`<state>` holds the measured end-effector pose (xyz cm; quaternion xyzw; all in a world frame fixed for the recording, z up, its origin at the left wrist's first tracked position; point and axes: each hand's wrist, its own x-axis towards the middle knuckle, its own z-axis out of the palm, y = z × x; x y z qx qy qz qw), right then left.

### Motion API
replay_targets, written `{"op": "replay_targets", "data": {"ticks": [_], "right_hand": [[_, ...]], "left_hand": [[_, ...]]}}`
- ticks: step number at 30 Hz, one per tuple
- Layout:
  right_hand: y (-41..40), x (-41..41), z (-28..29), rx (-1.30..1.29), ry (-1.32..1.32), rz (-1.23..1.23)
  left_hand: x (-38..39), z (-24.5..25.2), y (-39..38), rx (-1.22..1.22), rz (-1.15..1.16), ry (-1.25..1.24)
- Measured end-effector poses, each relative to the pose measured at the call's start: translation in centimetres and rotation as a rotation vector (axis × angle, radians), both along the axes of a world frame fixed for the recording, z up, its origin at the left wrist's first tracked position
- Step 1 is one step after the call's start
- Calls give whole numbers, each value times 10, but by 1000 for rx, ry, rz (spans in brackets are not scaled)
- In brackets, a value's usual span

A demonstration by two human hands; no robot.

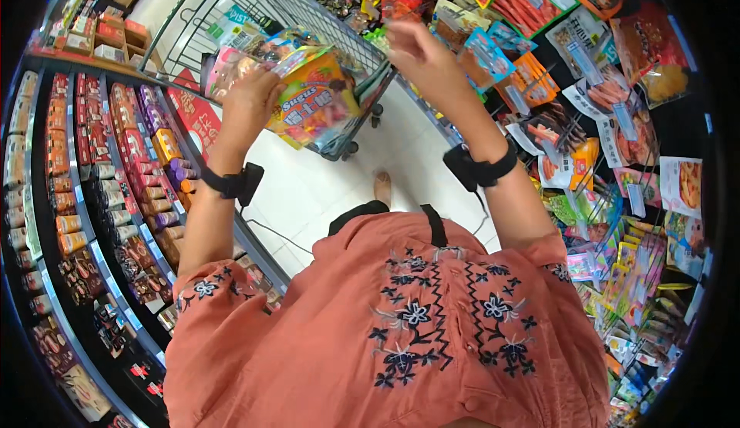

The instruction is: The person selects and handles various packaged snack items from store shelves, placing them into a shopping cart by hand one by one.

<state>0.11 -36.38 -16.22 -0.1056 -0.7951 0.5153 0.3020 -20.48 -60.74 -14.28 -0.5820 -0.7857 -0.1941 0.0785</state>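
Observation:
My left hand (250,100) is closed on the upper left corner of an orange Sugus candy bag (315,101). That bag sits tilted at the near end of a metal-wire shopping cart (199,15), covering part of its rim. Inside the cart lie several other snack packs, among them a teal and white pouch (236,26) and a pink pack (222,72). My right hand (425,52) is raised beyond the cart's right corner, close to the hanging snack packs. Its fingers are curved and apart, and nothing shows in them.
Shelves of boxed and canned sweets (118,197) run along the left. A rack of hanging snack bags (595,110) lines the right side. A red floor sign (193,113) lies by the left shelf. Pale floor tiles (324,188) show between, with a shoe (382,188) on them.

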Motion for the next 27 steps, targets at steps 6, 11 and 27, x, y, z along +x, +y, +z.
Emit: {"op": "replay_targets", "data": {"ticks": [6, 11, 27], "right_hand": [[13, 59, -46, -310, -251, -72], [8, 98, -74, -550, -385, -144], [-8, 142, -102, -670, -503, -190]], "left_hand": [[-53, -88, -17, 24, 236, -64], [-81, -131, -12, 29, 342, -209], [-152, -208, -60, -237, 653, -363]]}}
